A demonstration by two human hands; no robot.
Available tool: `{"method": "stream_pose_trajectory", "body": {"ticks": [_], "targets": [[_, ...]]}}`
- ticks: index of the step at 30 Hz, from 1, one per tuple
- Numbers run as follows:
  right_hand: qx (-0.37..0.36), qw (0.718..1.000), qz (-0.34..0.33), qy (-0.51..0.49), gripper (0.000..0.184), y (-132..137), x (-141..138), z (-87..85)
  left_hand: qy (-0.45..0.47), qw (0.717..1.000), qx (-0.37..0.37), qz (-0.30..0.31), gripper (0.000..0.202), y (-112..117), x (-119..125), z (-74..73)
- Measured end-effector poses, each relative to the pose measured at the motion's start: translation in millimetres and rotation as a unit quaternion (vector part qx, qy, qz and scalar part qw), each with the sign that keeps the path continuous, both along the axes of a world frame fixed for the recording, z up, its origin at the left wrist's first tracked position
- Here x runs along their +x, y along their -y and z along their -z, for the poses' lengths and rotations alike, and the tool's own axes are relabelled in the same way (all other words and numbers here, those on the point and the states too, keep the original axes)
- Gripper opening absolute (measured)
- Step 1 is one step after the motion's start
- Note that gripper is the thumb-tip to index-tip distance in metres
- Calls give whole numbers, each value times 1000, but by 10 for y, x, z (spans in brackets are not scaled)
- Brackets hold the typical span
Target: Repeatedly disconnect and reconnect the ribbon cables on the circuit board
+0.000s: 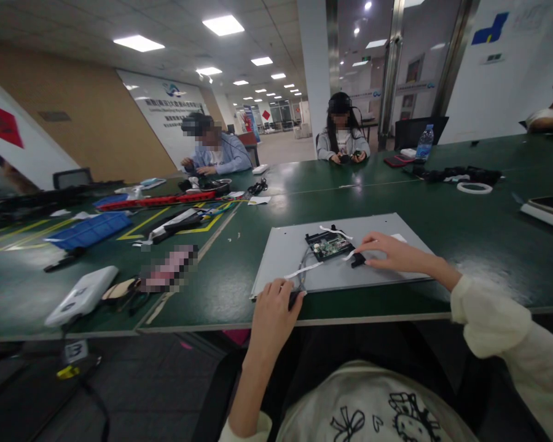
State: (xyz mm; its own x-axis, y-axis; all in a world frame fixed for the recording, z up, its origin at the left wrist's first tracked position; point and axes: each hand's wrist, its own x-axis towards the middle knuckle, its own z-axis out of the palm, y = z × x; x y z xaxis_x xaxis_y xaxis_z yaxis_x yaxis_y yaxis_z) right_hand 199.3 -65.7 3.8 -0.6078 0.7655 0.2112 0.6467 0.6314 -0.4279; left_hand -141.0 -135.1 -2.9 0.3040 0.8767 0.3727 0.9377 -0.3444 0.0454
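Observation:
A grey panel (276,258) lies on the table in front of me. On it sits an open black housing with a green circuit board (329,244). White flat cables (304,270) and thin grey wires (303,264) run out from it. My left hand (274,313) is at the panel's near left edge, its fingers curled round a small black part (296,298). To the right of the housing, my right hand (384,250) has its fingertips at the end of a short white flat cable (349,255). A small black block (358,260) is just under those fingers.
Left on the green table are a white device (83,294), a pink phone-like object (170,267) and a blue tray (90,230). A tape roll (474,188) and water bottle (424,143) stand to the right. Two people (219,150) work across the table.

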Motion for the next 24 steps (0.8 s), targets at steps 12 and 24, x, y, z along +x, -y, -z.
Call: {"method": "stream_pose_trajectory", "body": {"ticks": [12,24], "targets": [[14,1000,-10,12,29,-107,-192,203,-37,999,-36,-4,17,-15,115,-47],[55,998,23,25,27,-56,-191,250,-19,997,-78,-21,17,-381,190,-297]]}}
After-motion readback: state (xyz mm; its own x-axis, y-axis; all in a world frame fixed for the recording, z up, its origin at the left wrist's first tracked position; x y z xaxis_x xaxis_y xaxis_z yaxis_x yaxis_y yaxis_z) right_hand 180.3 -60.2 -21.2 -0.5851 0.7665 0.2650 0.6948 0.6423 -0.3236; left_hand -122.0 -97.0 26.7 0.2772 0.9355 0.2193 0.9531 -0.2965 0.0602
